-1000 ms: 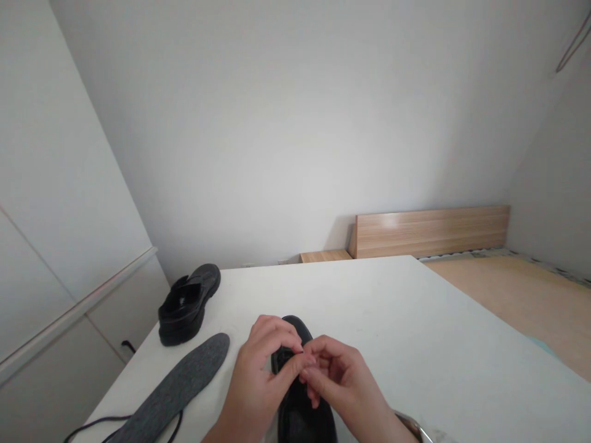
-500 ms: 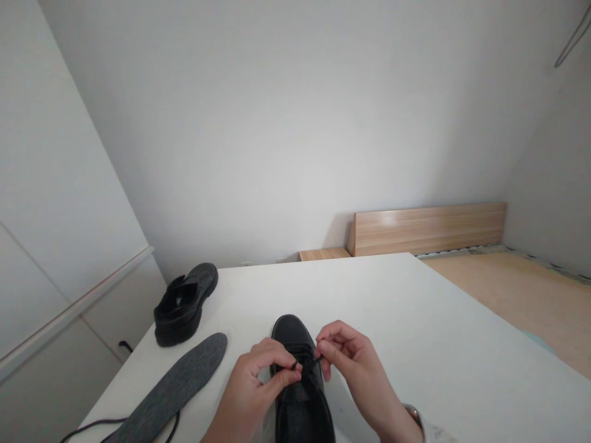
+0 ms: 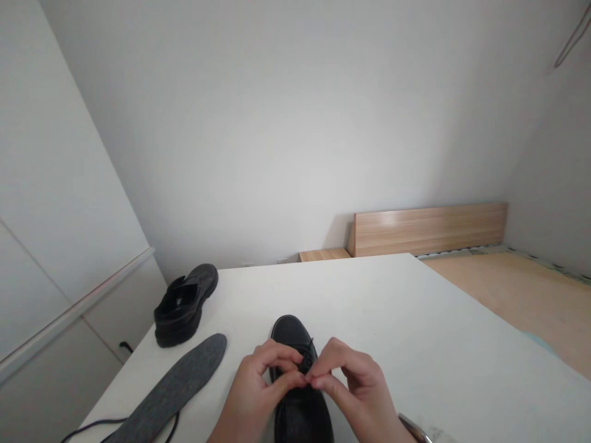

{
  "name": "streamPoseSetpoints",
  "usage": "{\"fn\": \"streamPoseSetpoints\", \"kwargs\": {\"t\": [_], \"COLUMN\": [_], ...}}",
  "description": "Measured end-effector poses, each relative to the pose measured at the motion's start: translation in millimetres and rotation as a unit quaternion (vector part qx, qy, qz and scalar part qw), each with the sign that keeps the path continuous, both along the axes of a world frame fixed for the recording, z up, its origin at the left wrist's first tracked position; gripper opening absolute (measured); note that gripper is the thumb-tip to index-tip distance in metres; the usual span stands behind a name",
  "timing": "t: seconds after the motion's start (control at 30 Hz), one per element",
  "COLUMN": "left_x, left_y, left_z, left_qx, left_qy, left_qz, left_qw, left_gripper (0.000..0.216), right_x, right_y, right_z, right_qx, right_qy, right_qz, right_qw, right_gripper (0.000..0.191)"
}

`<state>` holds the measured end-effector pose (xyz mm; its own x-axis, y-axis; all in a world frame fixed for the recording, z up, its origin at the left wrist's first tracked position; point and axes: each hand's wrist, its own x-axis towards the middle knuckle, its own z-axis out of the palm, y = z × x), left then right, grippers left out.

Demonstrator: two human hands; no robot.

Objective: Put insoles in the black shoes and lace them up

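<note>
A black lace-up shoe (image 3: 290, 331) lies toe away from me on the white table, its opening towards me. Over its lacing, my left hand (image 3: 265, 383) reaches in from the left, thumb tip meeting the right fingertips and the index finger arched above. My right hand (image 3: 353, 384) pinches at the same spot with thumb and index finger. The black shoelace (image 3: 308, 357) shows between the hands, but most of the pinched part is hidden by my fingers. A grey insole (image 3: 178, 384) lies left of my left hand.
The other black shoe (image 3: 184, 304) stands at the table's far left corner. A loose black lace (image 3: 95, 423) runs beneath the insole. White cabinets (image 3: 69, 271) border the left; a bed with a wooden headboard (image 3: 429, 229) is beyond the table (image 3: 369, 283) at right.
My right hand has moved left and slightly down, from beside the shoe to over its lacing. Its fingertips now meet my left thumb, where before the two hands were apart.
</note>
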<state>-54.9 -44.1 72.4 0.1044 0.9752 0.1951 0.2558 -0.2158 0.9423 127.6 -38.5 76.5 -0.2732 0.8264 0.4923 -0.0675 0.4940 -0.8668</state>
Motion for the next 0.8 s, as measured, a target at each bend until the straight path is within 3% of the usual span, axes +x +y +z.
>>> {"fn": "streamPoseSetpoints", "kwargs": {"t": [0.1, 0.27, 0.37, 0.4, 0.47, 0.5, 0.63, 0.8], "left_x": [3.5, 0.0, -3.9, -4.7, -5.2, -4.9, -3.4, -6.5], "left_y": [-1.3, -8.3, -10.5, -10.6, -10.3, -10.0, -9.1, -8.6], "left_z": [5.0, 7.9, 6.4, 5.2, 2.0, 0.2, -6.3, -10.0], "left_qx": [0.041, 0.038, 0.011, 0.008, 0.013, 0.019, 0.034, 0.021], "left_qy": [0.09, 0.093, 0.075, 0.078, 0.089, 0.092, 0.086, 0.07], "left_qz": [-0.016, -0.031, -0.026, -0.024, -0.02, -0.02, -0.015, -0.018], "left_qw": [0.995, 0.994, 0.997, 0.997, 0.996, 0.995, 0.996, 0.997], "left_gripper": [0.013, 0.028, 0.026, 0.024, 0.023, 0.023, 0.021, 0.01], "right_x": [-6.2, -10.9, -8.6, -7.3, -4.2, -2.4, 5.6, 16.2], "right_y": [-0.4, 2.9, 3.0, 2.7, 1.7, 1.0, -1.4, 1.7], "right_z": [13.4, 14.1, 4.3, 0.9, -4.2, -5.7, -6.7, -12.6], "right_qx": [0.109, 0.1, 0.05, 0.041, 0.056, 0.08, 0.229, 0.363], "right_qy": [-0.032, -0.066, -0.122, -0.145, -0.182, -0.195, -0.213, -0.234], "right_qz": [-0.015, -0.009, -0.024, -0.027, -0.034, -0.041, -0.076, -0.027], "right_qw": [0.993, 0.993, 0.991, 0.988, 0.981, 0.977, 0.947, 0.901], "right_gripper": [0.01, 0.006, 0.051, 0.051, 0.022, 0.009, 0.016, 0.021]}}
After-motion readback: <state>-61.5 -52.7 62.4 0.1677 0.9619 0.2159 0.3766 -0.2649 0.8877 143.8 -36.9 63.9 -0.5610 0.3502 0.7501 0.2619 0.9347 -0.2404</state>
